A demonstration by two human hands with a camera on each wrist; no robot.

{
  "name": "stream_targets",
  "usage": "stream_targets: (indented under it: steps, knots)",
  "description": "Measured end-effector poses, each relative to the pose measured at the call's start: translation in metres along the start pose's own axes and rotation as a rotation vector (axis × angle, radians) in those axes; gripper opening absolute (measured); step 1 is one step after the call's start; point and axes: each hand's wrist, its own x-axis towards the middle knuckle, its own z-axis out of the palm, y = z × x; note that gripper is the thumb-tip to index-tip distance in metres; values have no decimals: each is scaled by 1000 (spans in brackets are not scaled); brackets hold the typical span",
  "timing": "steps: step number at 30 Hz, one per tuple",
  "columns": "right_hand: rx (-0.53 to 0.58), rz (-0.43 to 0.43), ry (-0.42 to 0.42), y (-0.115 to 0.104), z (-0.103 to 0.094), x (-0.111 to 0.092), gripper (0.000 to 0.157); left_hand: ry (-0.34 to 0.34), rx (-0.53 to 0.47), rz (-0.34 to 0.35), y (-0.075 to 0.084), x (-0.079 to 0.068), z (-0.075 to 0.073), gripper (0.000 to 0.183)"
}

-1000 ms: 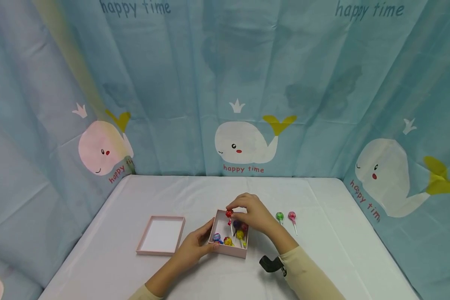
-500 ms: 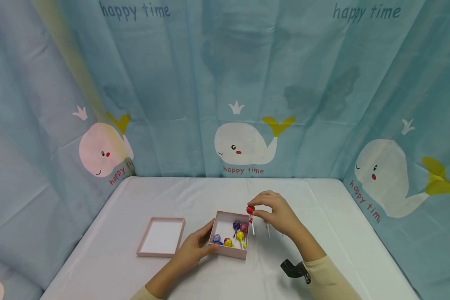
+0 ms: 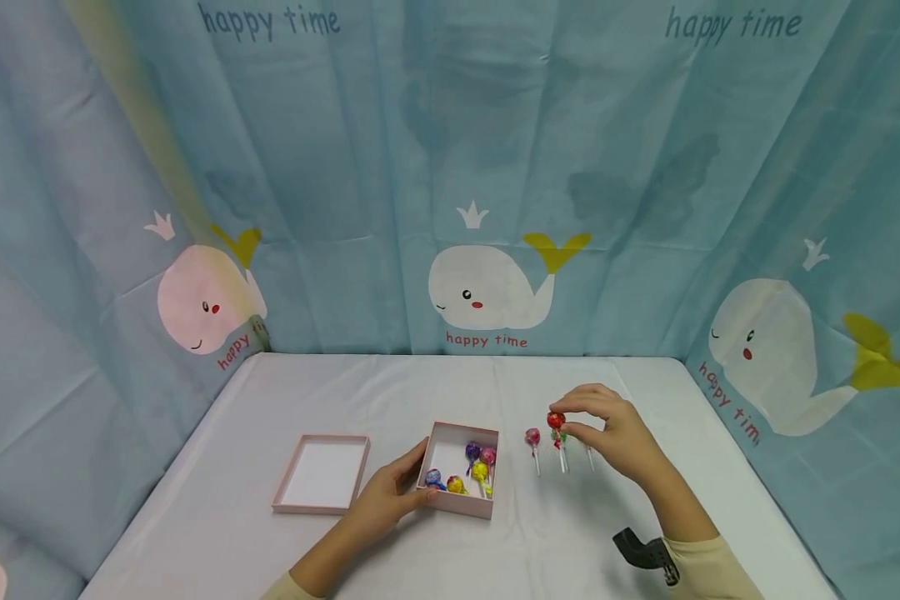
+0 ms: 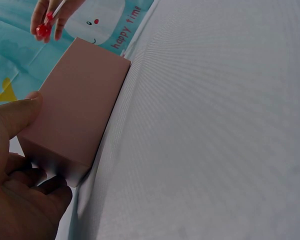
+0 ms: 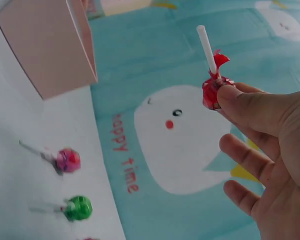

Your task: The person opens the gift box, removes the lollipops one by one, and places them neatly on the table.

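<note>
My left hand (image 3: 382, 502) grips the near left corner of a small pink box (image 3: 457, 503), its thumb on the front wall. Several wrapped lollipops lie inside, among them a purple one (image 3: 472, 451) and a blue one (image 3: 434, 477). To the right of the box, my right hand (image 3: 621, 435) pinches a red lollipop (image 3: 556, 419) by its candy head between thumb and forefinger, above the table. The right wrist view shows its white stick pointing away from the palm. Below it lie a pink lollipop (image 5: 68, 160) and a green lollipop (image 5: 79, 207); another's head is hidden by my hand.
A shallow pink box lid (image 3: 322, 473) lies inside-up on the white table (image 3: 390, 383), left of the box. A blue whale-print curtain (image 3: 360, 250) hangs behind the table and along both sides. A black camera mount (image 3: 641, 552) juts from the right wrist.
My right hand has lifted the red lollipop out of the box and carried it right, over the loose lollipops. My left hand stays on the box.
</note>
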Motion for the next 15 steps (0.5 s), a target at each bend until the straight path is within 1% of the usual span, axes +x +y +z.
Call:
stream_targets:
  steps: [7, 12, 15]
  knots:
    - [-22, 79, 29, 18, -20, -13, 31, 2, -32, 12, 1, 0, 0, 84]
    - [-40, 132, 39, 37, -31, -18, 28, 0, -36, 7, 1, 0, 0, 85]
    - [-76, 179, 43, 50, -36, -23, 27, 0, -33, -3, 2, -1, 0, 85]
